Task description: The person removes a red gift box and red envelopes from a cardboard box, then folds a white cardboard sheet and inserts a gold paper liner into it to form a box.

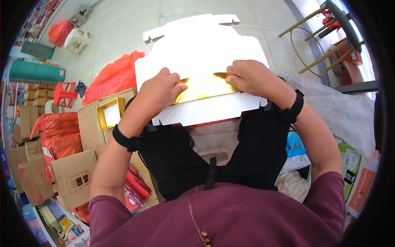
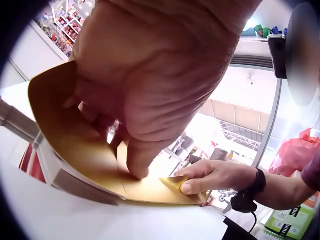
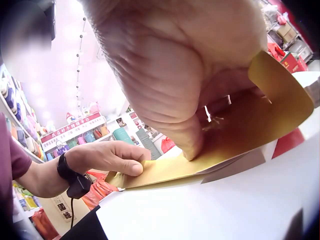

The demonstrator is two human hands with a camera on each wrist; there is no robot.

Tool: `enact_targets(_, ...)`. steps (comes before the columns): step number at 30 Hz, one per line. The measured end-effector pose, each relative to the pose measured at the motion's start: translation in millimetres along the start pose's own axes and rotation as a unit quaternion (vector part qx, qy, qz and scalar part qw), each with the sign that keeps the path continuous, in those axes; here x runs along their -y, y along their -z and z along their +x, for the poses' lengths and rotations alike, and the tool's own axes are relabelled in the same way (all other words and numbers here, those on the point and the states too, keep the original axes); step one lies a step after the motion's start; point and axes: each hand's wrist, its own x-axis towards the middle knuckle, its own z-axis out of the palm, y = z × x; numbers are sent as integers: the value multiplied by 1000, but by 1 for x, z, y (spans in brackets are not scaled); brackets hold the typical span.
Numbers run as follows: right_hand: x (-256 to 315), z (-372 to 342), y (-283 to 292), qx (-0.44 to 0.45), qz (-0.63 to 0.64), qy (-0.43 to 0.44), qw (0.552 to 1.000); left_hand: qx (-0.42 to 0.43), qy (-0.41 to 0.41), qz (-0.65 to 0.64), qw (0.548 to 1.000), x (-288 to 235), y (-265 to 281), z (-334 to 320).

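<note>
A shiny gold card strip (image 1: 201, 87) lies across a large white die-cut cardboard sheet (image 1: 197, 45) spread over the person's knees. Its left end is gripped by the left hand (image 1: 158, 92), thumb bent inward. At the other end the right hand (image 1: 253, 78) holds it the same way. From the left wrist, the gold card (image 2: 95, 150) curves up behind the left hand (image 2: 155, 75), whose thumb presses near a crease. The right wrist view has the gold card (image 3: 240, 130) bent up around the right hand (image 3: 170, 65), partly hiding its fingers.
A gold-rimmed frame-like box (image 1: 111, 113) sits on cardboard at the left. Red plastic bags (image 1: 119, 76) and brown cartons (image 1: 74, 175) crowd that side. Clear plastic sheeting (image 1: 329, 103) lies at the right, below a round stool (image 1: 343, 24). A white stool (image 1: 77, 41) stands farther off.
</note>
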Motion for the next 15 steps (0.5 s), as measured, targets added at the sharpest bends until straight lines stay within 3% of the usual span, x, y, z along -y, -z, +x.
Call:
enact_targets(7, -3, -1, -5, -20, -21, 9, 1000, 81, 3, 2, 997, -10, 5, 18)
enact_targets(15, 0, 2, -3, -1, -27, -2, 1000, 85, 6, -23, 996, -7, 0, 25)
